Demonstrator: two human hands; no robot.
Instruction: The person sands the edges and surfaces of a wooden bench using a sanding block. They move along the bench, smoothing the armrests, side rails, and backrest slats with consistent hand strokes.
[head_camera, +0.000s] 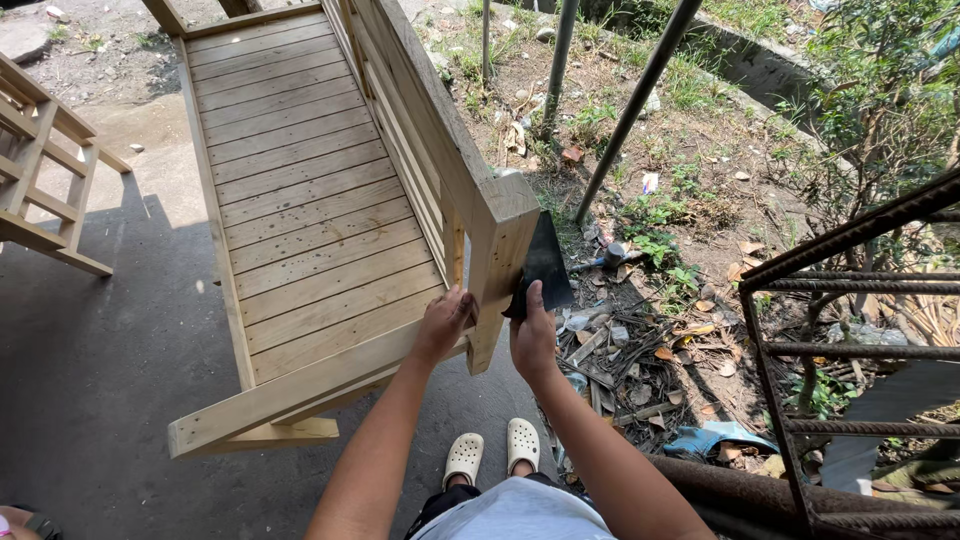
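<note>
Sanding a corner post (500, 250) of a pale slatted wooden bench (300, 200). Judging by the wood alone: smooth and even across the slats, the post's face much the same in tone, so no telling how much of the rubbing is done or left. Dark sheet of sandpaper (543, 262) pressed flat against the post's outer side, right at its upper half. Right hand (532, 335) gripping the sheet's lower edge, thumb hooked over it, forearm rising steeply from below the post. Left hand (443, 322) closed around the post's lower inner edge, just beside the seat rail, fingers curled, arm nearly straight. Both wrists level, close together on either side of the post. Behind the post: rubble, dry leaves, rusty metal bars (850, 300). Below it: concrete floor (100, 370), pale clogs (490, 450).
</note>
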